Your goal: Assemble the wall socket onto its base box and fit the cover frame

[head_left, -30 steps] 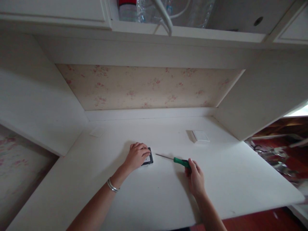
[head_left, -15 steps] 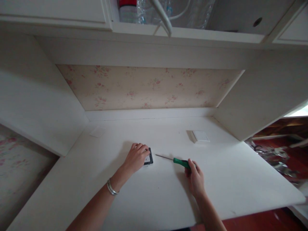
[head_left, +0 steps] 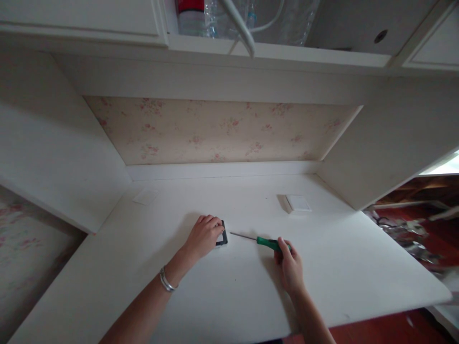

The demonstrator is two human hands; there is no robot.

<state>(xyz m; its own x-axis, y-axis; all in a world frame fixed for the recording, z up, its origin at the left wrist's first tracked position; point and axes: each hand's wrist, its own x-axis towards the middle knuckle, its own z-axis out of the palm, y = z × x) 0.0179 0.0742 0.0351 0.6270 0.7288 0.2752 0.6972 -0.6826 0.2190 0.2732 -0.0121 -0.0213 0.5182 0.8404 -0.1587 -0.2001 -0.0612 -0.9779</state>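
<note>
My left hand point(head_left: 205, 234) is closed over a small square piece with a black frame and a pale middle point(head_left: 224, 236), which lies on the white tabletop; the fingers hide its left part. In my right hand point(head_left: 289, 262) is a screwdriver point(head_left: 267, 242) with a green handle and a thin metal shaft, its fingers wrapped round the back of the handle. The shaft points left, and its tip stops just short of the framed piece, apart from it.
A white square block point(head_left: 299, 203) sits on the tabletop point(head_left: 215, 306) toward the back right. A thin pale square point(head_left: 145, 197) lies at the back left. Overhead, an open cupboard holds plastic bottles point(head_left: 225, 19), and a white curved bar point(head_left: 240, 28) hangs down. Side panels flank the tabletop.
The view has shifted very slightly. My right hand and the screwdriver appear a little further left, the tip slightly nearer the viewer. My left hand stays on the framed piece.
</note>
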